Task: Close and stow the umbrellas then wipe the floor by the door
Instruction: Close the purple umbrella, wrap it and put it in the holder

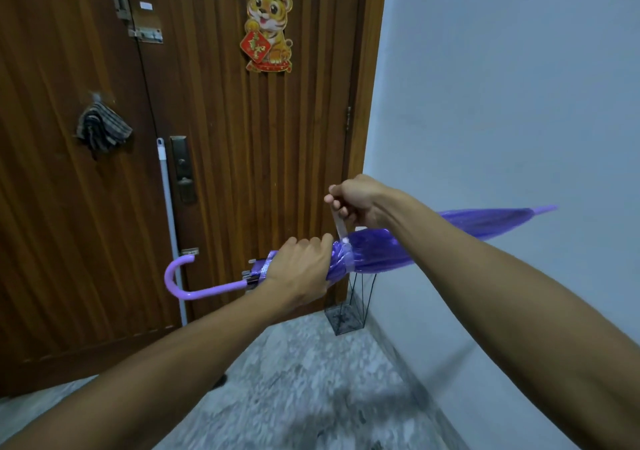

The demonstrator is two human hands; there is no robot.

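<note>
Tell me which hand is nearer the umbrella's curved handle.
Left. The left hand grips the umbrella just beyond its curved handle; the right hand pulls the strap farther along.

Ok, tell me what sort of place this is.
Probably a home entryway: a wooden front door with a deadbolt lock and tiger decoration, plus a wire umbrella stand in the corner by the white wall.

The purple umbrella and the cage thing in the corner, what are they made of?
The purple umbrella looks like thin see-through plastic: it is glossy and crinkly. Its curved handle seems smooth, shiny plastic. The cage thing looks like thin black metal wire, since you can see right through it.
</note>
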